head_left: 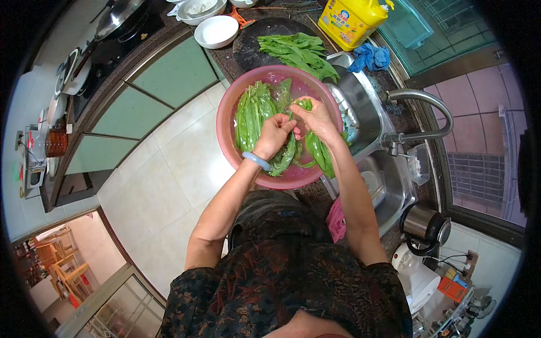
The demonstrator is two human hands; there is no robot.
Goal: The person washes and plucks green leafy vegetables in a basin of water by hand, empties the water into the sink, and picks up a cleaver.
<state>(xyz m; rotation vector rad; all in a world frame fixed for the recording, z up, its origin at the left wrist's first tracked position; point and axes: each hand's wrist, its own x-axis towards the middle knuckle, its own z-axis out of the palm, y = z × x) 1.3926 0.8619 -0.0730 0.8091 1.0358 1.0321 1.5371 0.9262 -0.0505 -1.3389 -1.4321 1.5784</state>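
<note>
A large pink basin [224, 138] of water stands at the sink's edge, with a bundle of long green leaves [253, 115] along its left side. Over the basin, my left hand [275, 134] has its fingers closed on a leafy stalk [285, 155] that hangs down into the basin; a pale blue bangle is on that wrist. My right hand [314, 117] is close beside it, fingers pinched round other green leaves [319, 153], which hang below the palm. More leaves [298, 52] lie on a dark round board [245, 49] behind the basin.
A double steel sink [360, 107] with a curved faucet [437, 98] is on the right. Behind it are a blue cloth [371, 57] and a yellow jug [350, 23]. White bowls [216, 31] stand at the back left. A kettle [422, 222] is at the lower right.
</note>
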